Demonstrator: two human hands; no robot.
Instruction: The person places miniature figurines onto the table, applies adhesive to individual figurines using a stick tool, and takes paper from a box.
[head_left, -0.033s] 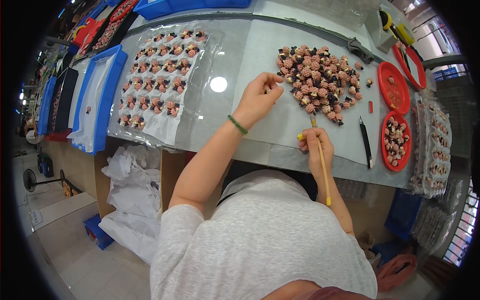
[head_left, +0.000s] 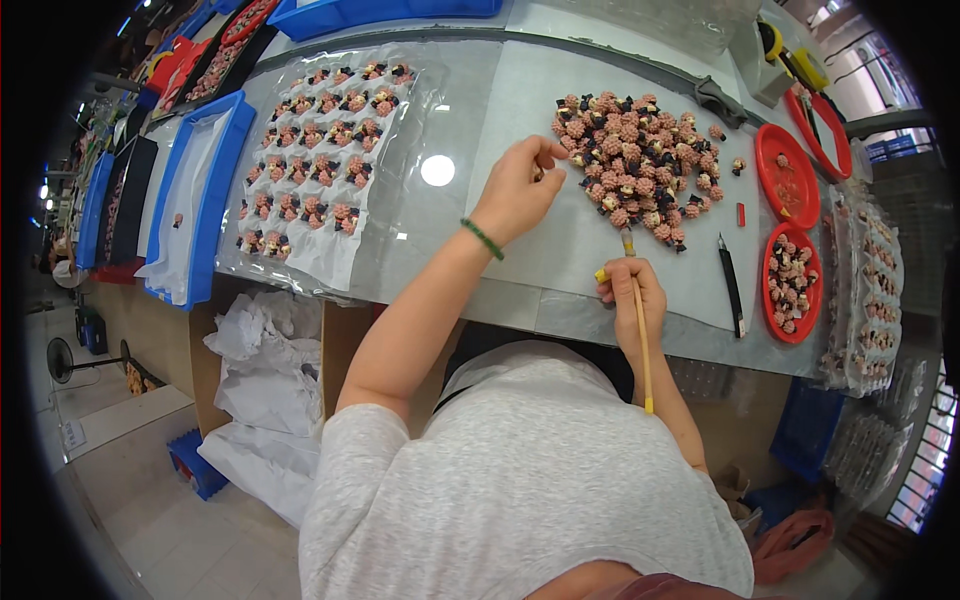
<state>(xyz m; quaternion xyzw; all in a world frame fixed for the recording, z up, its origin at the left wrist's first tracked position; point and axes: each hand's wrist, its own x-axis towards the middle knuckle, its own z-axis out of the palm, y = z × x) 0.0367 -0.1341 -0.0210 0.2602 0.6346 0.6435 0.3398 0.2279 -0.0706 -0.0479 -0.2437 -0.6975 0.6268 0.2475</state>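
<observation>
My left hand (head_left: 518, 188), with a green bead bracelet on the wrist, is at the left edge of a heap of small pink-and-black figurines (head_left: 628, 150). Its fingers are curled together, and whatever is between them is too hidden to name. Below the heap my right hand (head_left: 640, 290) grips a thin wooden paintbrush (head_left: 641, 335), bristles toward the heap and handle end toward my body. A yellow piece (head_left: 601, 275) shows at its finger tips. The figurines lie on a white sheet (head_left: 520, 110) on the table.
On the left, rows of figurines sit in a clear tray (head_left: 385, 210) beside a blue tray (head_left: 158, 230). Right of the heap lie a black-handled craft knife (head_left: 732, 285), a small red piece (head_left: 741, 214) and red dishes (head_left: 768, 165). Stacked clear trays (head_left: 862, 300) stand at the far right.
My left hand has shifted very slightly, its fingers curling a little differently. The brush's handle end has swung a little to the left. The heap looks unchanged.
</observation>
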